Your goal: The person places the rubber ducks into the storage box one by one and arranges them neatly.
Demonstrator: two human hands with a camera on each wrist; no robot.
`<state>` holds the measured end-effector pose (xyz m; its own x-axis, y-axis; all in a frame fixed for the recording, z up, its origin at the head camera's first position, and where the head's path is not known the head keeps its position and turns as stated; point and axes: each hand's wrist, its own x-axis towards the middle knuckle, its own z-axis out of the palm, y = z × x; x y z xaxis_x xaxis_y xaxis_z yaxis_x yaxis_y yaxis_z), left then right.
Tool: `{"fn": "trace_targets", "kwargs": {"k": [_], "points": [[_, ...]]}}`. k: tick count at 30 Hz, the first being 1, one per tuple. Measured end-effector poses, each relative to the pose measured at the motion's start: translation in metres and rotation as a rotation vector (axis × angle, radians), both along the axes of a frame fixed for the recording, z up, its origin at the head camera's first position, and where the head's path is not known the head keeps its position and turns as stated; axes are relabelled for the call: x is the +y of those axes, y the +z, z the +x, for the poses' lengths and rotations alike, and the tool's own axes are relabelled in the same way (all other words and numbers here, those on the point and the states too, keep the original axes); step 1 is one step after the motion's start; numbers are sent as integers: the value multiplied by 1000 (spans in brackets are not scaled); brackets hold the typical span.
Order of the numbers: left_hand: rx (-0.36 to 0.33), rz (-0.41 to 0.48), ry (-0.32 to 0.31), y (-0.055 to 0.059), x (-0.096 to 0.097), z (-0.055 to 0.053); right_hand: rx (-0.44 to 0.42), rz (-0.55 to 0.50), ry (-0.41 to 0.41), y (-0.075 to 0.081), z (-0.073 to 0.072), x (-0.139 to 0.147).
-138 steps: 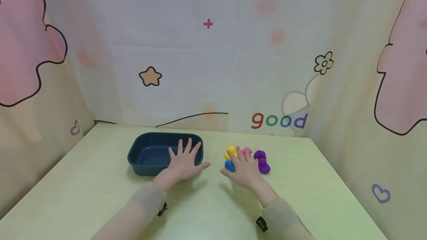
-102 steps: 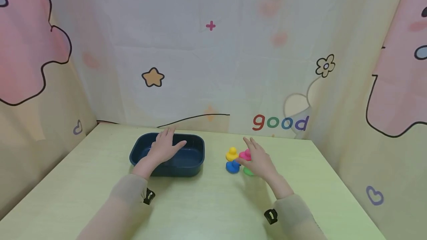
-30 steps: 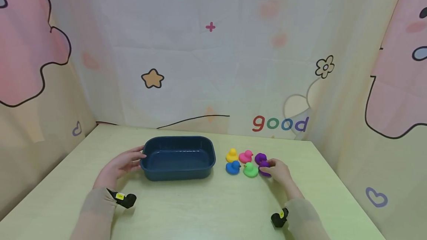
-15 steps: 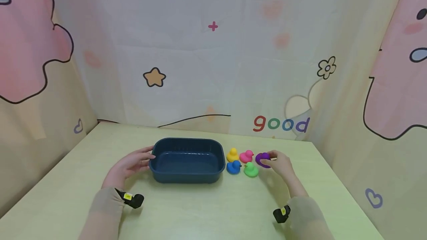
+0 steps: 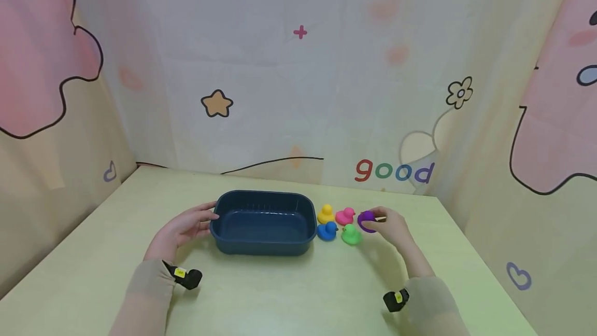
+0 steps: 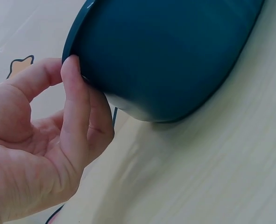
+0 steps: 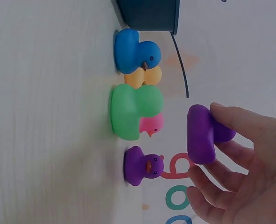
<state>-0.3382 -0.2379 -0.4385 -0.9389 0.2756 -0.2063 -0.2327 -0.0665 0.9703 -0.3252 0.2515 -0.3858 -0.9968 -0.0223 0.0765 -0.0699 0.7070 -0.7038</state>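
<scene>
My left hand (image 5: pixel 188 227) is at the left end of a dark blue plastic basin (image 5: pixel 266 248), its thumb and fingers at the rim. In the left wrist view, the thumb tip lies on the rim with fingers bent behind it. My right hand (image 5: pixel 394 227) pinches a small purple rubber duck (image 7: pixel 201 135) between thumb and fingers, above the table in the right wrist view. A second purple duck (image 7: pixel 140 165) stands below it. Beside these are a green duck (image 5: pixel 351 234), a pink duck (image 5: pixel 345 217), a blue duck (image 5: pixel 327 231) and a yellow duck (image 5: pixel 326 214).
The basin's right end stands close to the blue and yellow ducks. A pale wooden table (image 5: pixel 298 299) carries everything. Printed cloth walls (image 5: pixel 261 66) enclose its back and both sides. Each wrist wears a small black camera (image 5: pixel 186 277).
Both hands were spread over the basin and ducks. The left moved to the basin's left end, and the basin slid right towards the ducks. The right took hold of a purple duck and raised it.
</scene>
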Motion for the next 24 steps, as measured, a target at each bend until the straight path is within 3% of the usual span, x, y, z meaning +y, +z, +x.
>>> {"fn": "trace_targets", "kwargs": {"k": [11, 18, 24], "points": [[-1, -14, 1, 0, 0, 1, -15, -34, 59, 12, -7, -25], [-5, 1, -1, 2, 2, 1, -9, 3, 111, 5, 0, -36], [-8, 11, 4, 1, 0, 1, -47, 81, 214, -5, 3, -43]]}}
